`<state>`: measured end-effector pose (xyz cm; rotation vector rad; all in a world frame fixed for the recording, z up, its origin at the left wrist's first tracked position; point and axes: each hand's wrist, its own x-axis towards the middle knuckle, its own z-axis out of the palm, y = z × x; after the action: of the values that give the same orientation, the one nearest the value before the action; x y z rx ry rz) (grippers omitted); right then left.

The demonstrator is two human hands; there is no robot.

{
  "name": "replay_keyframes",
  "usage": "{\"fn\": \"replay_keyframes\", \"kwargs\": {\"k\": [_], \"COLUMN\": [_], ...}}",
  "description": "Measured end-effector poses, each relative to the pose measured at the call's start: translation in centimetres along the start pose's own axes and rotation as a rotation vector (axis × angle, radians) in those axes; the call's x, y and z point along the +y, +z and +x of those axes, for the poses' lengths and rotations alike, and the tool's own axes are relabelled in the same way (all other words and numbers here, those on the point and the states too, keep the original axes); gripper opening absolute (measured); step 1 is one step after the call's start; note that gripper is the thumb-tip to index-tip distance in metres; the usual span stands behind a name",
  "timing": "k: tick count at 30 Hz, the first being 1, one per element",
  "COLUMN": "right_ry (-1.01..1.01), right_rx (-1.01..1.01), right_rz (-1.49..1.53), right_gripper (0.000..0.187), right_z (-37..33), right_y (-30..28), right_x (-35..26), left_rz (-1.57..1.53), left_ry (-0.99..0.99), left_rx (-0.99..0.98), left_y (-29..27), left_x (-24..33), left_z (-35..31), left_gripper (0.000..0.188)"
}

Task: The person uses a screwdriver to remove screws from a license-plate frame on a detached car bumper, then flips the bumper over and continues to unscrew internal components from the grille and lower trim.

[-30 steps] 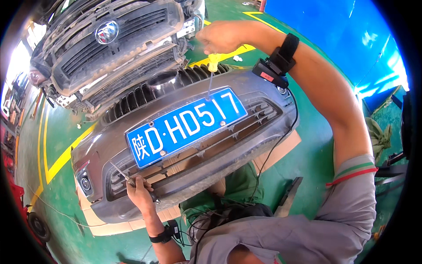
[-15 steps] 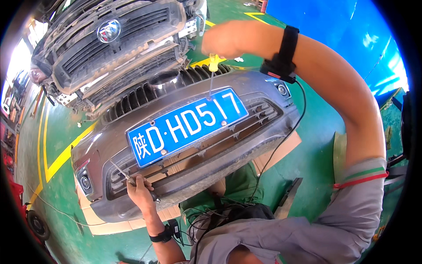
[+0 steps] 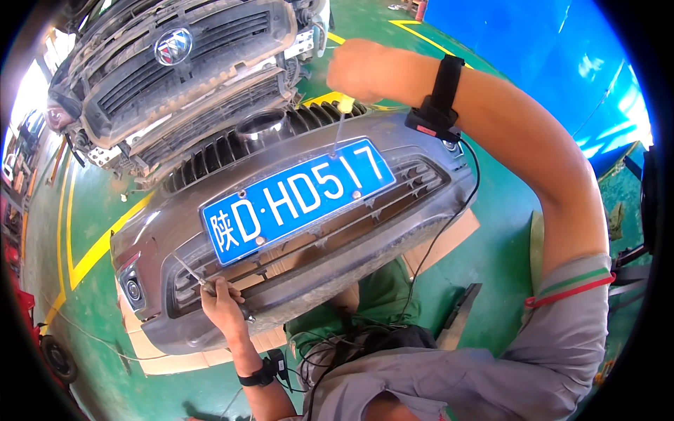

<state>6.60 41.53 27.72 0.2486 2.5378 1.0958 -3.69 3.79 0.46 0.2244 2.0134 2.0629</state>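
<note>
A blue licence plate point(image 3: 302, 200) lies on the front of a brown-grey car bumper point(image 3: 393, 231). My right hand point(image 3: 359, 71) is closed around the handle of a yellow screwdriver point(image 3: 345, 104), which stands nearly upright. Its shaft runs down to the plate's upper edge, right of the middle, where the tip meets what looks like a fastener. At the bumper's lower left, my left hand point(image 3: 223, 309) grips a second tool, a thin metal shaft point(image 3: 189, 268) with a dark handle that looks like a screwdriver. That hand rests by the lower grille, and its fingers partly cover the handle.
Beyond the bumper stands a car front point(image 3: 189, 91) stripped of its bumper. Cardboard point(image 3: 449, 242) lies under the bumper on the green floor point(image 3: 502, 252). A cable point(image 3: 449, 224) hangs from my right wrist strap across the bumper. A small wheel point(image 3: 59, 359) is at far left.
My right wrist has turned, and the hand has shifted slightly down and right with the screwdriver handle. The tip remains at the same spot on the plate. My left hand has barely moved.
</note>
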Motion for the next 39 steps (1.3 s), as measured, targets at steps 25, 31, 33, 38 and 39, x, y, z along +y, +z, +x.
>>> {"fn": "replay_keyframes", "kwargs": {"k": [25,31,33,38,39], "right_ry": [-0.728,0.414,0.927,0.726,0.03], "right_rx": [0.362,0.778,1.326,1.383,1.067], "right_rz": [2.72,2.138,1.041,1.963,2.484], "right_gripper": [0.037,0.034,0.037,0.027,0.027], "right_z": [3.8,3.0,4.0,3.7,3.6], "right_y": [9.2,5.3,7.1,7.6,9.7], "right_x": [-0.9,-4.1,-4.6,-4.0,-1.9], "left_rz": [0.067,0.064,0.059,0.041,0.04], "left_ry": [-0.011,-0.003,0.006,0.001,0.005], "left_rx": [0.004,0.029,0.017,0.026,0.018], "left_y": [0.1,0.0,0.4,0.2,0.4], "left_x": [0.5,0.4,0.7,0.4,0.4], "left_z": [-0.4,-0.3,-0.4,-0.3,-0.3], "left_gripper": [0.012,0.012,0.012,0.012,0.012]}}
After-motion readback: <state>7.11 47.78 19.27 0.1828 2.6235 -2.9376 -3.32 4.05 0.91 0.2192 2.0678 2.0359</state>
